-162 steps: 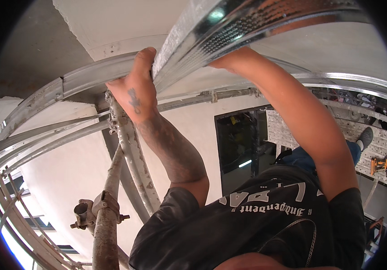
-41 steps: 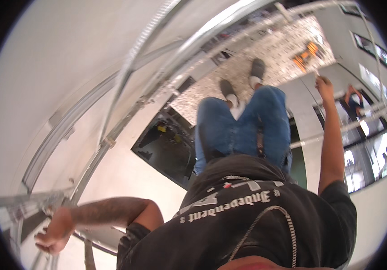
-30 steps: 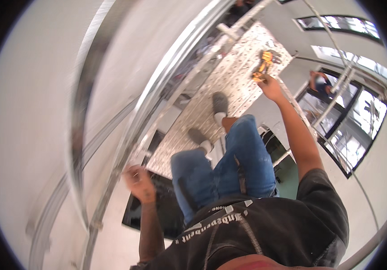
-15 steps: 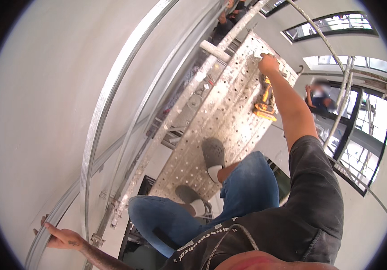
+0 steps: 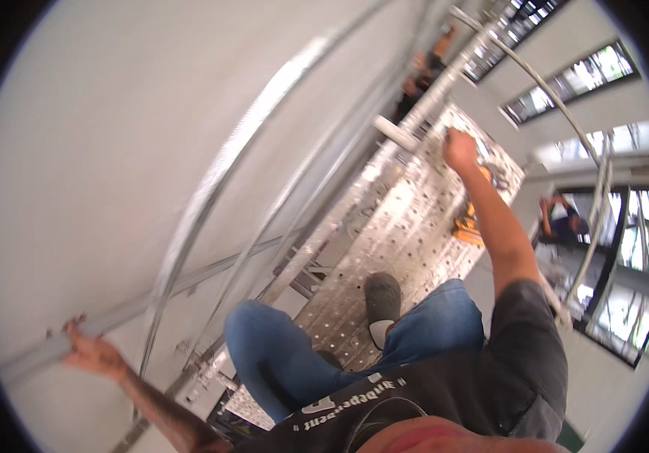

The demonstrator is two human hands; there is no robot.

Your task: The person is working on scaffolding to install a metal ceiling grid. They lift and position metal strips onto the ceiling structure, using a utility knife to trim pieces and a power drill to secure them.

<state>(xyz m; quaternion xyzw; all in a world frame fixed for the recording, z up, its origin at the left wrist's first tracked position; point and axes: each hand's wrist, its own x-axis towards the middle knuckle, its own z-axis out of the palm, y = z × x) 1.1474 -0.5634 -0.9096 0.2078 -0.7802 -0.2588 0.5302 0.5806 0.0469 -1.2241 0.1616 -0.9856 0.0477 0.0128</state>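
- Left hand [image 5: 92,353] was closed around a metal channel [image 5: 132,306], which ran along the pale surface at lower left.
- A brighter strip [image 5: 222,155] crossed that channel at an angle; both were up, so I judged the work part-way along.
- Right hand [image 5: 460,151] was bunched over the far end of the perforated platform [image 5: 394,219]; could not tell whether it held anything.
- Yellow drill [image 5: 469,228] lay on the platform, out of either hand, partly behind the right forearm [image 5: 499,226].
- Blur hid any fastenings; what was left to fix could not be told.
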